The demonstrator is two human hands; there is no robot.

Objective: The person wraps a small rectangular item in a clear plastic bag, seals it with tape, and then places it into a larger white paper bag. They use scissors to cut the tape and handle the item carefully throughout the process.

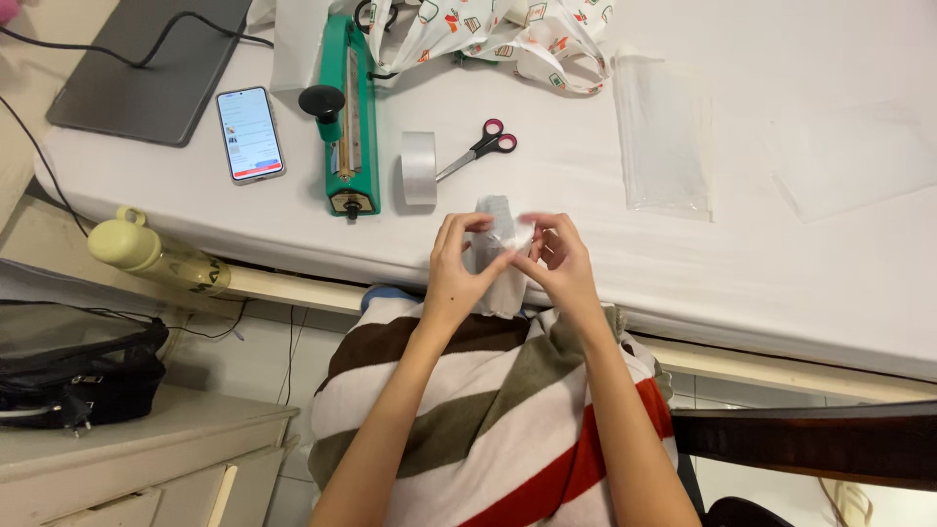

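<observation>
A small clear bag of pale contents is held upright over the near edge of the white table, above a striped towel, the left hand and right hand both pinching its top with closed fingertips. With so light a hold, the slick film could slip and drop into the lap. The tape roll, scissors and green heat sealer lie just beyond, close enough to be knocked.
</observation>
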